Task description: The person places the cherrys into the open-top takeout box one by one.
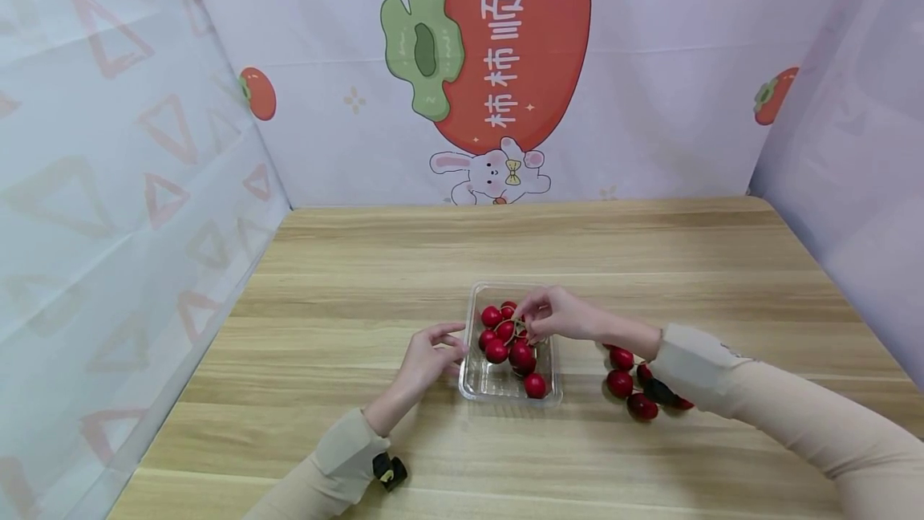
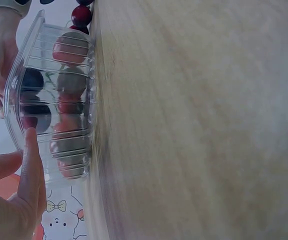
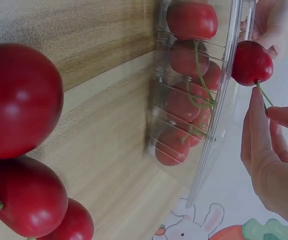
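Both arms wear snug beige long sleeves (image 1: 758, 396), with 1 small black-and-yellow wrist device (image 1: 390, 472) strapped at the left cuff.

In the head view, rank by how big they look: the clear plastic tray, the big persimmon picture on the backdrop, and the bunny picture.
1. persimmon picture
2. bunny picture and clear plastic tray: look alike in size, left unranked.

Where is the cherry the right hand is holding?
The cherry hangs by its stem from the right hand, just above the clear tray, mid-table in the head view.
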Motion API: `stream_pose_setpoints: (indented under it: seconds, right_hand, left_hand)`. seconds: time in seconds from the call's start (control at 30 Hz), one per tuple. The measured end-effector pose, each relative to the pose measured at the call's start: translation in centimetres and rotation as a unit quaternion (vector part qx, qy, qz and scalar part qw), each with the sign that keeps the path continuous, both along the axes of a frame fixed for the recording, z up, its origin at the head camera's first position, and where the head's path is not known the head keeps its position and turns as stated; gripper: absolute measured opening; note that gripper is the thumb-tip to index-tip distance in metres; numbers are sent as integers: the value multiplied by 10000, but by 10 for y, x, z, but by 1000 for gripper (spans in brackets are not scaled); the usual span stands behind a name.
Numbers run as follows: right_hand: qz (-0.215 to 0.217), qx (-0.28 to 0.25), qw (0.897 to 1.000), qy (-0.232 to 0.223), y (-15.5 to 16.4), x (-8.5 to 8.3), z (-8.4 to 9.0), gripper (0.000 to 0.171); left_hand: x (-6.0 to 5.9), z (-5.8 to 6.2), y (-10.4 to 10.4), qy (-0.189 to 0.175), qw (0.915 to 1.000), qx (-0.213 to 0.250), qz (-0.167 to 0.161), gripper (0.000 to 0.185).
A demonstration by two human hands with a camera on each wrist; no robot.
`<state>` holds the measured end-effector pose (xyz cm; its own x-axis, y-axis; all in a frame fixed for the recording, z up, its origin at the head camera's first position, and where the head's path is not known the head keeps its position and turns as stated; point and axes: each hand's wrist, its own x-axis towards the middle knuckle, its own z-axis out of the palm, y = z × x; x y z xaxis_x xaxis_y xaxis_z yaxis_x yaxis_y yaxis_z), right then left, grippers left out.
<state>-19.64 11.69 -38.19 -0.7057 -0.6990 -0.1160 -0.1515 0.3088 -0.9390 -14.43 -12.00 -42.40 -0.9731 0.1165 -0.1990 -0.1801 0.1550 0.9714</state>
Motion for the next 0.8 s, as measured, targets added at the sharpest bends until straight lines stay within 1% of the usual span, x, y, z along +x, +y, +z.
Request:
stream_pose_setpoints:
  seconds: [0.13, 0.43, 0.63, 0.8]
  right_hand:
    - [18, -59, 10000, -67, -2, 0, -3, 26]
    - [94, -18, 10000, -24, -6, 0, -8, 26]
    - [296, -119, 9994, 110, -9, -2, -13, 24]
    - [364, -29, 9990, 256, -11, -4, -17, 21]
  left_hand:
    - [0, 0, 0, 14, 10000, -38, -15, 40]
    - [0, -1, 0, -3, 10000, -68, 12, 40]
    - [0, -1, 1, -34, 10000, -24, 31, 41]
    - [0, 0, 1, -10, 10000, -2, 17, 40]
